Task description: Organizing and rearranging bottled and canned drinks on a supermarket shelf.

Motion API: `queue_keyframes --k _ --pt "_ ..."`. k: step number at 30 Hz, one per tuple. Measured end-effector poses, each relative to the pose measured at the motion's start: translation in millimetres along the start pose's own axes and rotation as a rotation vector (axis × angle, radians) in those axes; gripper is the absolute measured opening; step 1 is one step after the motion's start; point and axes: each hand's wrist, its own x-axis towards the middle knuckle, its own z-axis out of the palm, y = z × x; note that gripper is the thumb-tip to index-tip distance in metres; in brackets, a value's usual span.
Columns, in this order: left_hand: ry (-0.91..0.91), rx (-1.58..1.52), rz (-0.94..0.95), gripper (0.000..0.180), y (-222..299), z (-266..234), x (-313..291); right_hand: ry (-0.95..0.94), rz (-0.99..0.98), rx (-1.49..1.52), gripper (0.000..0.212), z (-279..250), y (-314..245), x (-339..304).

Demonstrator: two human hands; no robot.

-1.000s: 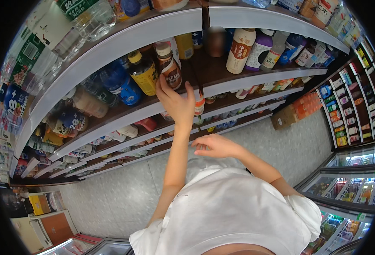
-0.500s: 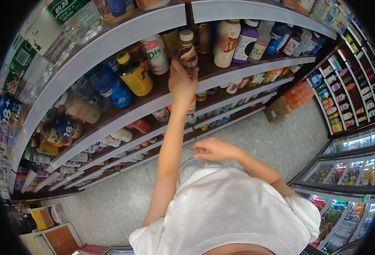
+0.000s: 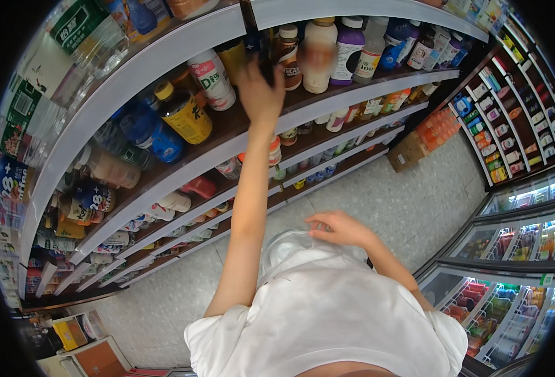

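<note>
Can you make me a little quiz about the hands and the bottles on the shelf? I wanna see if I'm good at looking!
1. Pick one: what colour is the cap on the yellow-labelled bottle?
a) Purple
b) Yellow
c) Green

2. True or false: the right hand is down in front of the white shirt, holding no bottle.

3. Which stands closer to the left hand: the brown bottle or the purple bottle?

Key:
1. b
2. True
3. The brown bottle
</note>
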Motion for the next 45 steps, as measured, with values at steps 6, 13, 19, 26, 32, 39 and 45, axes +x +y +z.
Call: queue_keyframes --k 6,13,19,26,32,39,45 --pt "0.534 0.192 0.236 0.064 -12.8 -46.4 38.9 0.015 0.03 0.022 0.039 6.7 5.9 -8.8" --pt "0.421 0.269 0.094 0.078 -38.3 -33.5 56.6 -0.038 -0.001 -0.024 0.039 12.2 4.1 -4.0" --pt "0.199 0.196 -0.062 0.075 -6.2 -40.9 44.0 -0.098 0.02 -0.062 0.04 12.4 1.4 1.3" --pt "0.163 -0.094 0.204 0.073 -2.6 -13.4 45.8 -0.115 0.011 -0.074 0.04 16.2 -1.6 6.2" --pt "0.1 -0.064 0.259 0.073 -16.7 5.0 50.1 -0.093 -0.015 -0.093 0.039 15.1 -0.4 3.7" --pt "0.389 -0.067 0.331 0.049 -19.9 -17.6 72.2 -0.028 0.027 0.004 0.041 22.1 23.3 -9.4" --pt "0.216 -0.141 0.273 0.042 -41.3 -19.0 99.9 -0.048 0.066 0.005 0.042 24.9 15.9 -13.5"
